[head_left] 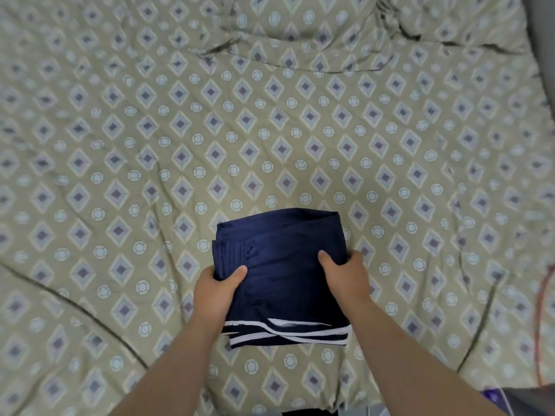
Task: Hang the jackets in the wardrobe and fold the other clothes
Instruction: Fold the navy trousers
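Head view: both hands hold one folded navy-blue garment of smooth, slightly shiny fabric, a thick rectangular bundle of several layers. The left hand grips its left edge, with the thumb pressed on the top face and the fingers curled out of sight beneath. The right hand grips the opposite edge in the same way, its thumb on top and its fingers wrapped round the side. Between the two thumbs the top layer is flat, with faint creases. On the wrist side of the grip, the bundle ends in thin white stripes running across its near edge, where the stacked layers show. Beyond the fingertips, the far edge is a rounded fold.

The garment is over an olive-green bedsheet printed with grey diamonds and pale rings, which spreads on every side of the hands. Whether the bundle rests on the sheet or is held just above it cannot be told. Well beyond the grip, the sheet bunches into dark wrinkles. Far to the right of the right hand, a thin red cord lies on the sheet's edge, and nearer the person on that side is a small purple item, too cropped to identify.
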The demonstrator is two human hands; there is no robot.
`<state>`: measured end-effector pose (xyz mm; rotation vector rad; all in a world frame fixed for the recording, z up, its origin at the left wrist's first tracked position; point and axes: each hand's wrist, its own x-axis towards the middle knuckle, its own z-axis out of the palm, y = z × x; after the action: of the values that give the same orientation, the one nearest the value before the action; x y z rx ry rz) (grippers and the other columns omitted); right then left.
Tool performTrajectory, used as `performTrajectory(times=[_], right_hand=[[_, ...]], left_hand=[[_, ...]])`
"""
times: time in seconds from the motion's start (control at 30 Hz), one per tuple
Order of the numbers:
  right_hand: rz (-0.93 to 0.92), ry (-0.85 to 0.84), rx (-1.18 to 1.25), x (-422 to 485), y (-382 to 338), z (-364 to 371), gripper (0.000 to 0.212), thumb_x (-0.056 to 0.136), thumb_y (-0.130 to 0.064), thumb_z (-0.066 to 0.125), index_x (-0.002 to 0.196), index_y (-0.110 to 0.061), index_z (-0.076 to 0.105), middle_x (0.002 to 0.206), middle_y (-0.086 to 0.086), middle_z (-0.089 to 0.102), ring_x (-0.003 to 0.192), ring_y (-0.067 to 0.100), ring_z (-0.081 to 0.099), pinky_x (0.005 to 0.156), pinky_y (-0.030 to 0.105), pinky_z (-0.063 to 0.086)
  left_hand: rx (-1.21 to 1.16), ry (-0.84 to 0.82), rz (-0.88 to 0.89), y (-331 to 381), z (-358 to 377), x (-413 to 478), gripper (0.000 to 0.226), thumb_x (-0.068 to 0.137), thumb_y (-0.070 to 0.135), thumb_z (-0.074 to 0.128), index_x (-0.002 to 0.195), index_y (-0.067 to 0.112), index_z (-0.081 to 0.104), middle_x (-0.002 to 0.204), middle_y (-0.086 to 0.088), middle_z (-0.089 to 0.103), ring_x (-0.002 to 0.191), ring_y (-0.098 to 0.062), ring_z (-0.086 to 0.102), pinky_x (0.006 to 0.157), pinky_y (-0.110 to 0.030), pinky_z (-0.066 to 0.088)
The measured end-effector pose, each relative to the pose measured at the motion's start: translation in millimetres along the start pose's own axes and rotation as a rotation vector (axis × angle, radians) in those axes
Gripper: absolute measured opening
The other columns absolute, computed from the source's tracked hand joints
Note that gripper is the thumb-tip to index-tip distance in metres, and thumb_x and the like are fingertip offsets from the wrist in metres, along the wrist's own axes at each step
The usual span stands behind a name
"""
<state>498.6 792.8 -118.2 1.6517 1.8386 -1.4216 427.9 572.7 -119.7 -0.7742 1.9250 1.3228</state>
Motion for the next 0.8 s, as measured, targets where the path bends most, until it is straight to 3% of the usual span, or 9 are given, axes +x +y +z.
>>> performTrajectory(times=[0.1, 0.17, 0.43, 0.6, 0.8], right_hand=[[0.102, -0.206, 0.088, -8, -7, -15, 0.051, 0.077, -0.045, 0.072, 0.118, -0.018, 0.060, 0.108, -0.002, 0.068, 0.099, 0.025, 0.065, 0.094, 0.046, 0.052], [0.037, -0.252, 0.087, -27, -18, -24, 0.038, 0.085, -0.033, 0.069, 0.122, -0.023, 0.061, 0.108, -0.003, 0.068, 0.100, 0.023, 0.065, 0.096, 0.048, 0.051], [-0.250, -0.200, 0.145, -118, -81, -52, 0.035, 0.093, -0.026, 0.062, 0.125, -0.035, 0.054, 0.115, -0.015, 0.064, 0.104, 0.012, 0.063, 0.092, 0.040, 0.052], [-0.414, -0.192, 0.105, -187, -132, -51, 0.036, 0.094, -0.022, 0.059, 0.123, -0.042, 0.051, 0.116, -0.020, 0.062, 0.105, 0.005, 0.060, 0.090, 0.034, 0.049], [-0.587, -0.158, 0.107, -275, -184, -28, 0.035, 0.097, -0.016, 0.053, 0.120, -0.042, 0.057, 0.108, -0.025, 0.064, 0.098, -0.003, 0.061, 0.082, 0.021, 0.048]], left_hand=[[-0.162, -0.171, -0.172, 14, -16, -7, 0.028, 0.087, 0.020, 0.073, 0.111, 0.008, 0.064, 0.101, -0.018, 0.073, 0.090, -0.038, 0.071, 0.080, -0.055, 0.058], [-0.198, -0.189, -0.177, 26, -23, -19, 0.027, 0.090, 0.017, 0.070, 0.115, 0.010, 0.063, 0.103, -0.018, 0.073, 0.094, -0.040, 0.070, 0.082, -0.060, 0.055], [-0.193, -0.181, 0.102, 87, -77, -83, 0.016, 0.095, 0.019, 0.063, 0.110, 0.024, 0.064, 0.105, -0.005, 0.073, 0.094, -0.027, 0.071, 0.077, -0.044, 0.058], [-0.180, -0.159, 0.266, 128, -134, -118, 0.018, 0.096, 0.025, 0.062, 0.113, 0.028, 0.063, 0.110, -0.002, 0.072, 0.097, -0.024, 0.070, 0.083, -0.048, 0.057], [-0.204, -0.100, 0.448, 167, -214, -160, 0.017, 0.096, 0.028, 0.060, 0.112, 0.034, 0.062, 0.109, 0.006, 0.070, 0.098, -0.018, 0.068, 0.084, -0.042, 0.055]])
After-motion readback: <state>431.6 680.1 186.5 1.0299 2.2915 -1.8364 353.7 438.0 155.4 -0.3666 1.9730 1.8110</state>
